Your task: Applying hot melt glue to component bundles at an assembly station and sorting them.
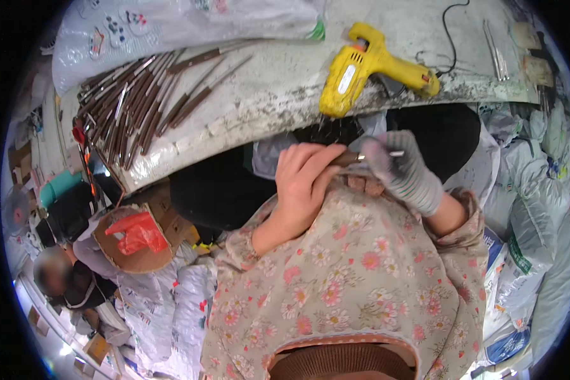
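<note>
My left hand (303,183) is bare and closed around the brown handle (344,158) of a slim metal-shafted tool, held in front of my body just off the table edge. My right hand (406,170), in a grey striped glove, closes on the bright metal shaft (396,153) of the same tool; its fingers hide part of it. On the table to the left lies a pile of similar brown-handled metal tools (147,104). A yellow gun-shaped power tool (343,79) with a black cord rests near the table edge, beyond my hands.
A clear plastic bag (190,25) covers the table's far left. Thin metal rods (495,54) lie far right. A cardboard box (147,263) with a red bag stands at lower left, near another person (85,285). Filled sacks (529,234) crowd the right.
</note>
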Motion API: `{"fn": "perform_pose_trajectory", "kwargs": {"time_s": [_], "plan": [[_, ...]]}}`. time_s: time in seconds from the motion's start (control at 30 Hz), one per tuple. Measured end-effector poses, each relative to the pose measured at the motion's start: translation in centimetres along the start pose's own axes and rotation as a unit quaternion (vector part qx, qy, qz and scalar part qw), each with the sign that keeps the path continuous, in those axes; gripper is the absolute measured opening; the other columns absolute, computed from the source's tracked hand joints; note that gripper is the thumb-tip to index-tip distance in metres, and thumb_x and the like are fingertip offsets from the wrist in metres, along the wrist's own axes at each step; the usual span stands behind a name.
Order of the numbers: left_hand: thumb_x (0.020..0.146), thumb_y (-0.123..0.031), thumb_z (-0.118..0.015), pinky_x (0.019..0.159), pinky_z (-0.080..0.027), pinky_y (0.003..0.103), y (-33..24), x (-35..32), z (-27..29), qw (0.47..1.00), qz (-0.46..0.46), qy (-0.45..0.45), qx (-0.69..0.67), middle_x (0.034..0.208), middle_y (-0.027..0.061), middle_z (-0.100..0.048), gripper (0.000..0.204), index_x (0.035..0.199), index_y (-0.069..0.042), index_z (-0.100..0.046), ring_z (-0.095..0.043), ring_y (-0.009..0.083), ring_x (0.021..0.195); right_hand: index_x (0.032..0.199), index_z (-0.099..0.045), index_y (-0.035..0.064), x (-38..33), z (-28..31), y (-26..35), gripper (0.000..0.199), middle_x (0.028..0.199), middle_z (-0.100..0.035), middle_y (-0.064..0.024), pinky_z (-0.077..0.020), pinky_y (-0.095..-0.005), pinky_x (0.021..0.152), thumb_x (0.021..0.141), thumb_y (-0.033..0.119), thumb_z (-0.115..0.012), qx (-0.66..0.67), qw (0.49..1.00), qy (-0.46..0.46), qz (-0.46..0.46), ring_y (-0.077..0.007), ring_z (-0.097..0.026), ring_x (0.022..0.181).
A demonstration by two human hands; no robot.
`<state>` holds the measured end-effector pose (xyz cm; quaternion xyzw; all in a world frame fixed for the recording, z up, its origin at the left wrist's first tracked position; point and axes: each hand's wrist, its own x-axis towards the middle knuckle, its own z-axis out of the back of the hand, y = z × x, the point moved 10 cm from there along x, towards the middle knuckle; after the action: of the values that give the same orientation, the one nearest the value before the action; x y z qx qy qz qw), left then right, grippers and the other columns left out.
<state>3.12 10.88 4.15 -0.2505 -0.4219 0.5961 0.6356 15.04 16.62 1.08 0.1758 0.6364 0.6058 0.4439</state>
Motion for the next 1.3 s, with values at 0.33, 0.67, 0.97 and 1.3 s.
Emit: {"fn": "perform_pose_trajectory", "kwargs": {"time_s": [0.33, 0.67, 0.97, 1.3], "plan": [[0.069, -0.012, -0.056, 0.070, -0.037, 0.036, -3.2, 9.8, 1.3, 0.924, -0.226, 0.021, 0.308, 0.092, 0.0027, -0.055, 0.024, 0.092, -0.016, -0.063, -0.050, 0.0208, 0.087, 0.062, -0.053, 0.0047, -1.9, 1.7, -7.1, 0.054, 0.054, -0.050, -0.0001, -0.0342, -0.0228, 0.048, 0.085, 0.054, -0.047, 0.104, 0.965, 0.162, -0.177, -0.0092, -0.042, 0.048], [0.070, -0.012, -0.056, 0.070, -0.042, 0.035, 6.4, 25.4, -4.6, 0.781, -0.253, 0.187, 0.539, 0.092, 0.0071, -0.056, 0.023, 0.093, -0.012, -0.057, -0.053, 0.0204, 0.092, 0.096, -0.061, 0.0117, 4.4, 32.1, -1.1, 0.028, 0.088, -0.063, -0.0094, -0.0467, -0.0351, 0.070, 0.080, 0.035, -0.060, -0.452, 0.815, -0.362, 0.006, -0.0232, -0.060, 0.081], [0.077, 0.004, -0.062, 0.065, -0.047, 0.022, 4.1, 7.5, 4.2, 0.991, 0.133, -0.021, 0.013, 0.082, 0.0051, -0.060, 0.026, 0.100, -0.002, -0.050, -0.058, 0.0095, 0.073, 0.104, -0.058, 0.0152, 5.3, 39.3, -5.8, 0.033, 0.105, -0.060, -0.0139, -0.0449, -0.0413, 0.082, 0.076, 0.033, -0.056, -0.605, 0.687, -0.321, -0.244, -0.0297, -0.057, 0.100], [0.078, -0.001, -0.053, 0.076, -0.045, 0.035, 6.2, 0.4, 1.9, 0.968, 0.152, 0.096, 0.176, 0.099, 0.0196, -0.058, 0.034, 0.112, -0.002, -0.048, -0.056, 0.0369, 0.093, 0.089, -0.063, 0.0031, 2.9, 25.8, 1.2, 0.024, 0.073, -0.060, -0.0020, -0.0422, -0.0261, 0.066, 0.083, 0.026, -0.059, -0.259, 0.889, -0.342, 0.161, -0.0118, -0.053, 0.067]]}}
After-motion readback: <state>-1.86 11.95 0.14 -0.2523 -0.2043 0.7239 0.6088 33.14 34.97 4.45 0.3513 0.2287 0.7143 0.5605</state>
